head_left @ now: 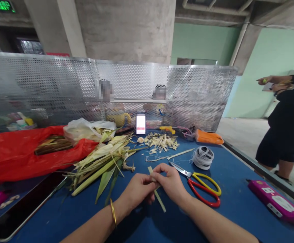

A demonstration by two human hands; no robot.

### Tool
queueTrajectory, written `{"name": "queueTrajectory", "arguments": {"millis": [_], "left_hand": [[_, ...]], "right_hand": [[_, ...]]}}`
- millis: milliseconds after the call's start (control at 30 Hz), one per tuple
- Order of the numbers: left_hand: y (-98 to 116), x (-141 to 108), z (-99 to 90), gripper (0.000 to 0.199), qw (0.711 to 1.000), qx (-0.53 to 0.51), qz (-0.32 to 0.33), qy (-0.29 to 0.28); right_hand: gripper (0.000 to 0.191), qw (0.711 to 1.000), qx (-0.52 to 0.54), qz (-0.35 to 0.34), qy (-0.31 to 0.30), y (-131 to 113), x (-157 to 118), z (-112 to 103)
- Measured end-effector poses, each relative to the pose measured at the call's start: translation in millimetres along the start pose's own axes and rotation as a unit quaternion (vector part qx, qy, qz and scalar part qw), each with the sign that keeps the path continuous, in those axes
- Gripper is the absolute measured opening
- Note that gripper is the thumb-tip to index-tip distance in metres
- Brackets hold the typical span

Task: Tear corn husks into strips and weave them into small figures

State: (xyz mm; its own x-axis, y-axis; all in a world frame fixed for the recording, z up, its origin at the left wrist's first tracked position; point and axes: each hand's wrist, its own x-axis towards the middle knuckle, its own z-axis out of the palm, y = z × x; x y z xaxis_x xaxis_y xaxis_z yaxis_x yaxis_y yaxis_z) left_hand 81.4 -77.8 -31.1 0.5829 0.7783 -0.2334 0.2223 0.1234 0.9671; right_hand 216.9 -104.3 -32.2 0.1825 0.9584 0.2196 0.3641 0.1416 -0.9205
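A narrow pale green leaf strip (160, 201) runs between my hands, one end sticking up above the fingers and the other hanging toward me. My left hand (139, 187), below a gold bangle, pinches it from the left. From the right, my right hand (169, 179) grips the same strip, thumb and forefinger closed. Both sets of fingertips touch. Scissors (187, 173) with one yellow and one red handle lie right of my right hand. A heap of dry husk leaves (103, 162) is to the left.
Red bag (60, 162), black tablet-like panel (25, 206) at left. Husk scraps (162, 141), grey string roll (203, 158), orange packet (209, 136) farther back; purple case (275, 199) at right. A perforated metal screen (136, 81) stands behind. A person (288, 118) stands beyond the table.
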Motion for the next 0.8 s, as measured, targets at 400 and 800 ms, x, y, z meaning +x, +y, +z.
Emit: {"name": "queueTrajectory", "arguments": {"millis": [400, 800], "left_hand": [[3.2, -1.0, -4.9, 0.036, 0.996, -0.081, -0.029, 0.028], [3.8, 0.3, -8.5, 0.042, 0.995, -0.092, -0.04, 0.0]], "right_hand": [[0.017, 0.998, 0.061, -0.008, 0.005, 4.7, 9.1, -6.5], [0.036, 0.971, 0.208, 0.091, -0.073, 2.3, 8.4, -6.2]]}}
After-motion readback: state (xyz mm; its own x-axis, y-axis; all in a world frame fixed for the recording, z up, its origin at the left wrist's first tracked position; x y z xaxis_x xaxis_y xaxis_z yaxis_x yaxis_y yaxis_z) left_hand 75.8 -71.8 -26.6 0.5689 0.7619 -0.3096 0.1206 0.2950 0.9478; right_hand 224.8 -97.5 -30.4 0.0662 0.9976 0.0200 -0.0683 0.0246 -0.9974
